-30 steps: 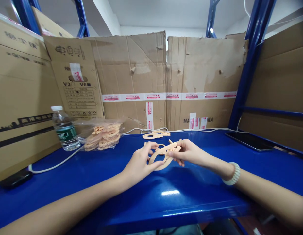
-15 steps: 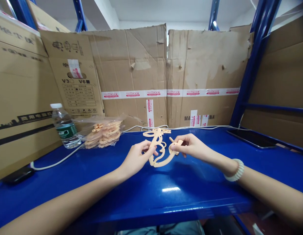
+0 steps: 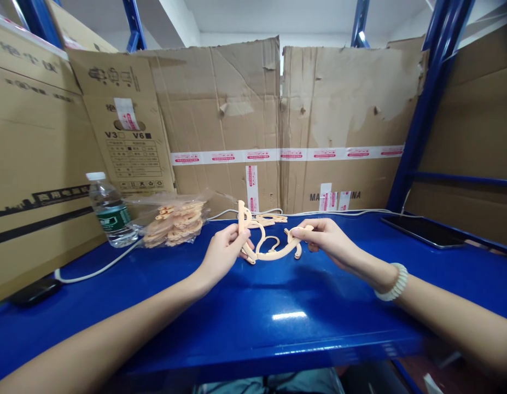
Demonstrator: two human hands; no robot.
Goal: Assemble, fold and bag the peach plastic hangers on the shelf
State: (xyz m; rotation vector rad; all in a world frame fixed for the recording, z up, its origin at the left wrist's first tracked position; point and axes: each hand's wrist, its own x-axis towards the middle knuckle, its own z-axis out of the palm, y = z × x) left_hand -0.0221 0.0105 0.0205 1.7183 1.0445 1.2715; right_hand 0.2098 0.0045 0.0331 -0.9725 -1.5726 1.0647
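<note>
I hold a beige plastic frame piece (image 3: pixel 269 249) with curved loops in both hands, just above the blue shelf surface (image 3: pixel 278 306). My left hand (image 3: pixel 224 251) is closed on its left, upright end. My right hand (image 3: pixel 325 238) pinches its right end; a white bead bracelet sits on that wrist. Just behind the held piece, another beige piece (image 3: pixel 266 220) lies flat on the shelf. A clear bag of the same beige pieces (image 3: pixel 175 221) lies to the left.
A water bottle (image 3: pixel 109 210) stands at the left beside the bag. A white cable (image 3: pixel 93 271) runs to a black device (image 3: pixel 29 293). A dark tablet (image 3: pixel 425 231) lies at right. Cardboard boxes (image 3: pixel 278 126) wall the back and sides; blue rack posts (image 3: pixel 429 104) rise on the right.
The beige piece was unfolded: my hands moved apart and lifted slightly, and the left end now stands upright instead of lying folded between my hands.
</note>
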